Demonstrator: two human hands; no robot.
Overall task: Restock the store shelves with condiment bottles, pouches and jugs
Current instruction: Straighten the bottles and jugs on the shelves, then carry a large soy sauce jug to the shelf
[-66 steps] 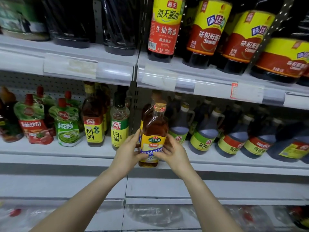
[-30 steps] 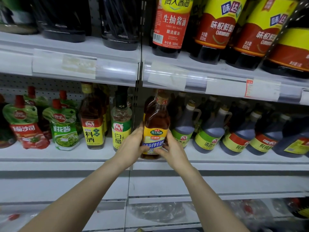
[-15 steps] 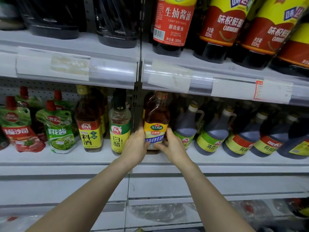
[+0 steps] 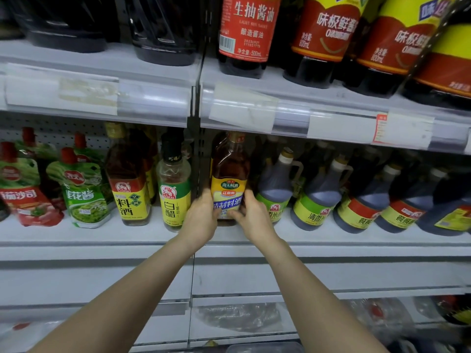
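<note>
Row on middle shelf (image 4: 76, 235) packed side to side. Slot for amber bottle (image 4: 229, 171) is narrow: vinegar bottle (image 4: 174, 194) just beside on left, dark jug (image 4: 275, 189) just beside on right. Upper shelf rail (image 4: 153, 103) close over caps. Bare strip of shelf free in front of row.

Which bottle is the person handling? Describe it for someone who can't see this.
On the middle shelf, look just right of the dark upright post. There the left hand and right hand hold an amber bottle by its lower part. Unlike the clear green-labelled bottle on its left and the dark handled jugs on its right, it has a yellow-and-blue label.
</note>
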